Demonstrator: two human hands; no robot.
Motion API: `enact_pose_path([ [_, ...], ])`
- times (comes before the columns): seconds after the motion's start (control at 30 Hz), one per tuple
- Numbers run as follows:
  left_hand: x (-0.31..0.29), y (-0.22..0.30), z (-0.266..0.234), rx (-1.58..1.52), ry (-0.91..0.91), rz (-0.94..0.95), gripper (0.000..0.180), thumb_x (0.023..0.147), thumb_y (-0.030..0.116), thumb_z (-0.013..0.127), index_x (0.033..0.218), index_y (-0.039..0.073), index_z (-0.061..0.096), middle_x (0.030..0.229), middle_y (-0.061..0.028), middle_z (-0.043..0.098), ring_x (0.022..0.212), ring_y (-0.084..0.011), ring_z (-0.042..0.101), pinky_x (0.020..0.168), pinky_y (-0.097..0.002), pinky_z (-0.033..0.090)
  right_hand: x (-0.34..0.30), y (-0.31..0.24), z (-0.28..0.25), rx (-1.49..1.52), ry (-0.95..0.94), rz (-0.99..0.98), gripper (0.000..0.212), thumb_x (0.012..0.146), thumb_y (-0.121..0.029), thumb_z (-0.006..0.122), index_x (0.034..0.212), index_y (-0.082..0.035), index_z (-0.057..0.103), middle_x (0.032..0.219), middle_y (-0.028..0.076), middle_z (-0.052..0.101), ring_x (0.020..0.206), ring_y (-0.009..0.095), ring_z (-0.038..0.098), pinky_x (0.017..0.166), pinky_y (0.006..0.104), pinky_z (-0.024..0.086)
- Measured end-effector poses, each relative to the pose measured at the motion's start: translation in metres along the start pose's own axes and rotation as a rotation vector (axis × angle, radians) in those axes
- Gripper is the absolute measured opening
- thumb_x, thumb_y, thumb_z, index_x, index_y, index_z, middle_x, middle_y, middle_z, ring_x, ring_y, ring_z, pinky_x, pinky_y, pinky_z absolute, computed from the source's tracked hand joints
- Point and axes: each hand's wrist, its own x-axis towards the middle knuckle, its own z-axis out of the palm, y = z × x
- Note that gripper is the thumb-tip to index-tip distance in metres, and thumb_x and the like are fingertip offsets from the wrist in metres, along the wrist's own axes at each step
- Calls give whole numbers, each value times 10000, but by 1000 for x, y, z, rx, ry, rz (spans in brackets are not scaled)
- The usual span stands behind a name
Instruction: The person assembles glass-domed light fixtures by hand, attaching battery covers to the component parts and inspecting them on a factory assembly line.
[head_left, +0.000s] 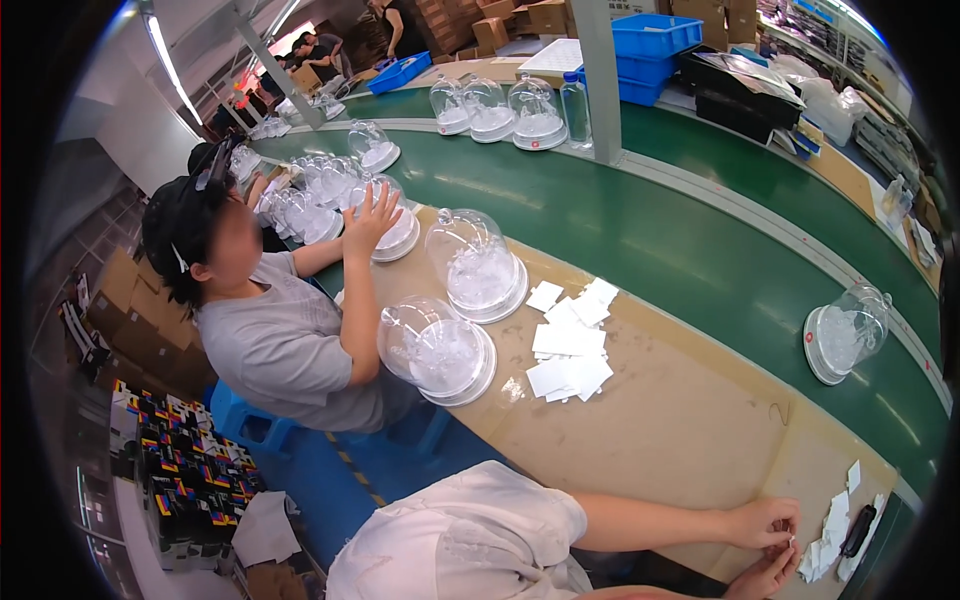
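Note:
Over the right end of the brown-covered table, my left hand (765,522) and my right hand (768,574) meet, fingers pinched together. A tiny white bit shows between the fingertips, too small to name. Just beyond the hands lie small white card pieces (825,540) and a black-handled tool (858,531). Farther left on the table is a loose pile of white cards (570,343). Two clear domes on white round bases, the nearer dome (436,350) and the farther dome (476,266), stand beside that pile, away from my hands.
A co-worker (290,330) sits at the left, one hand raised by another dome (395,235). A green conveyor (670,240) runs behind the table, bearing a lone dome (846,333) at right. Several domes and a bottle (576,110) stand beyond, near a grey post (600,80).

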Motion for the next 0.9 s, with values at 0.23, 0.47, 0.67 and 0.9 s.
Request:
enact_pose_path([
  [0.23,-1,2,1,26,3,-32,95,792,-35,601,812,-5,513,854,-77,500,715,-148,580,613,-256,492,0,7,-7,38,39,15,261,922,-111,546,1093,86,545,996,221,627,852,281,627,740,340,537],
  [0.47,-1,-1,0,4,3,-39,86,802,-27,603,826,-14,521,862,-84,523,701,-148,597,616,-258,507,-2,0,0,21,45,20,238,919,-95,544,1077,83,546,995,230,624,863,288,628,747,350,540],
  [0.67,0,0,-1,3,4,-40,86,802,-12,615,832,-12,534,865,-83,530,700,-141,598,618,-251,507,-4,-4,5,57,27,-20,242,929,-108,536,1078,82,548,1010,226,618,867,284,625,755,354,539],
  [0.9,0,-1,-1,38,17,-13,92,786,-3,624,827,-12,542,867,-92,543,692,-154,593,624,-257,513,-5,-9,9,-16,10,-35,247,928,-108,541,1078,88,548,1027,228,612,886,291,621,779,351,538],
])
